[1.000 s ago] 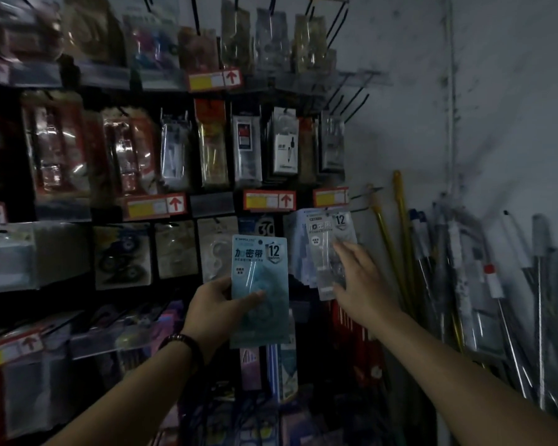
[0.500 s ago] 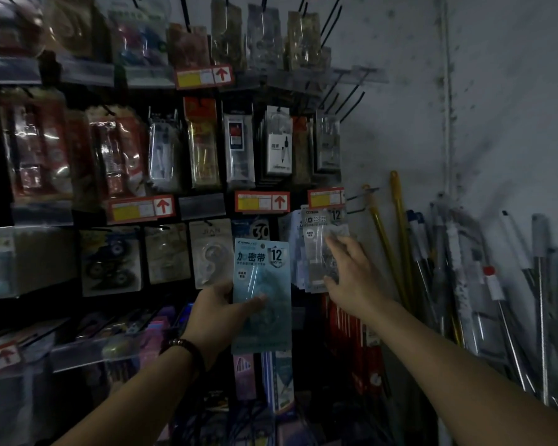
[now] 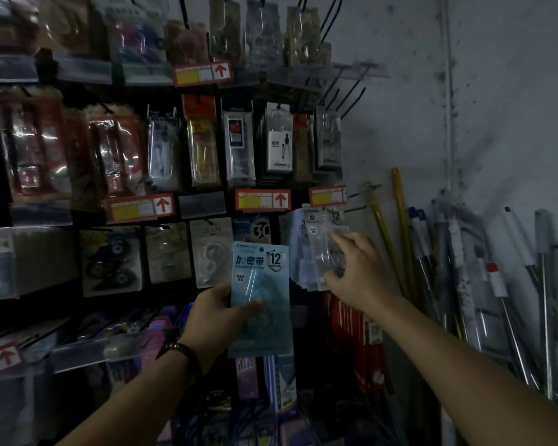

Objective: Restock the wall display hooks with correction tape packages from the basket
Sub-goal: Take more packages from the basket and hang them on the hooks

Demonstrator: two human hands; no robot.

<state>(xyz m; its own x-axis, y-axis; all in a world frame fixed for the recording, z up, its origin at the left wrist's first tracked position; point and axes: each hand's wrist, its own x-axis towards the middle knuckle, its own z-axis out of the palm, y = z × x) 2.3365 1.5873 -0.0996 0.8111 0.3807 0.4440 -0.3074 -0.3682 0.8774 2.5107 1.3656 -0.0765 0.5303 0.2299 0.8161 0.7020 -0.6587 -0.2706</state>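
My left hand [image 3: 218, 312] grips a light-blue correction tape package [image 3: 261, 294] by its left edge, thumb across the front, holding it upright before the dark display wall. My right hand [image 3: 356, 273] holds a pale correction tape package [image 3: 324, 243] at the rightmost hook of the row, where several similar packages [image 3: 298, 249] hang in a stack. Whether the package's hole is on the hook is hidden. The basket is out of view.
Other stationery packs hang in rows on hooks, with orange price tags [image 3: 262, 199] between rows. Bare black hooks [image 3: 345, 98] stick out at the upper right. Long poles and rods [image 3: 464, 278] lean against the grey wall on the right.
My right hand has raised its pale package up against the stack on the right hook. The left hand has lowered a little with the blue package.
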